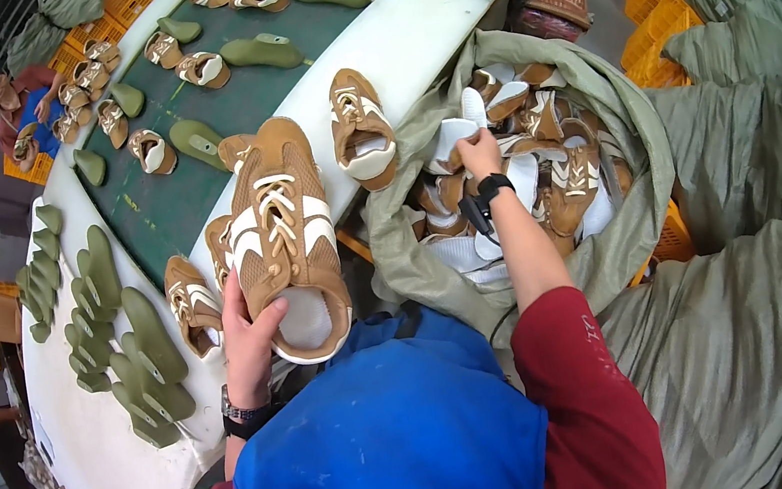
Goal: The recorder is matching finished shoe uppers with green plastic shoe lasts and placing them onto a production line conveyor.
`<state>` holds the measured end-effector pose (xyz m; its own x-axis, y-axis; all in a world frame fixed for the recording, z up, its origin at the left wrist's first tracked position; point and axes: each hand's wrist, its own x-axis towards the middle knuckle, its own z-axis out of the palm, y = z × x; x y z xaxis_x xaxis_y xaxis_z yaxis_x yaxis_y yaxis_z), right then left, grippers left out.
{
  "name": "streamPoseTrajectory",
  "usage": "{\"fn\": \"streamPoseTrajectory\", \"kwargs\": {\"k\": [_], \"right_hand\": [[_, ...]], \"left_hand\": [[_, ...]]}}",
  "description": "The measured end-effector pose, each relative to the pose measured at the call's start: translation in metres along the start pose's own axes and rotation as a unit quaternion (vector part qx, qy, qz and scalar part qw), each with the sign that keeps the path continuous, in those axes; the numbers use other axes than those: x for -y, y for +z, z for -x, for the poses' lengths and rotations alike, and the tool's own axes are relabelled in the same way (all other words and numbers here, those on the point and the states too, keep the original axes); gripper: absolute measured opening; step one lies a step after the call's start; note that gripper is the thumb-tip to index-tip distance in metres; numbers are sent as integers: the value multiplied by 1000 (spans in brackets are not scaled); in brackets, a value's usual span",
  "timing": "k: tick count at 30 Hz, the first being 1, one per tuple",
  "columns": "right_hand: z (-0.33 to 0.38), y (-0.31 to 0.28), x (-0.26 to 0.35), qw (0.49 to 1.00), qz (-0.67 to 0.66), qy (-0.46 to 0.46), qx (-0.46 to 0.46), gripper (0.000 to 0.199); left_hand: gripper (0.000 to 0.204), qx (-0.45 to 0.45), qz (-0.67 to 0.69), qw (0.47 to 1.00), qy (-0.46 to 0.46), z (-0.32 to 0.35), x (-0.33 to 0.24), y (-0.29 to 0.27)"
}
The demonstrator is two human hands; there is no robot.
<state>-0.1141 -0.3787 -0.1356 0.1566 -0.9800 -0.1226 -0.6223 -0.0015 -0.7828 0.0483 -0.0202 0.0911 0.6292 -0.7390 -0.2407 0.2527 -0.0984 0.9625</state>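
My left hand is closed on a brown sneaker with white stripes and laces, its thumb inside the heel opening. The sneaker is raised in front of me, toe pointing away. My right hand reaches into an open grey-green sack and pinches a white-lined shoe upper; part of that piece is hidden by the hand. Around it in the sack lie many brown-and-white uppers. Another brown sneaker rests on the white table edge between my hands. A further sneaker stands left of my left hand.
A green conveyor belt carries brown shoes and green shoe lasts. Several more lasts stand on the white table at left. Another person works at the far left. Orange crates and draped sacks fill the right.
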Motion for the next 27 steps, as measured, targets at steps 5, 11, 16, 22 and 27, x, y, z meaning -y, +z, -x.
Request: {"fn": "streamPoseTrajectory", "kwargs": {"k": [5,11,16,22,27], "right_hand": [[45,-92,13,962,-250,-98,-54,33],[105,-155,47,858,-513,-7,4,38],[150,-150,83,761,-637,46,115,36],[177,-173,132,749,-620,-62,224,49],[168,-174,156,664,-625,-94,401,54]], "left_hand": [[58,-18,8,1000,23,-7,1,-7],[37,192,-131,972,-28,-19,-15,-7],[32,358,-536,660,386,-29,-23,72],[20,321,-535,622,473,-30,-19,68],[25,198,-427,727,500,-32,-20,50]]}}
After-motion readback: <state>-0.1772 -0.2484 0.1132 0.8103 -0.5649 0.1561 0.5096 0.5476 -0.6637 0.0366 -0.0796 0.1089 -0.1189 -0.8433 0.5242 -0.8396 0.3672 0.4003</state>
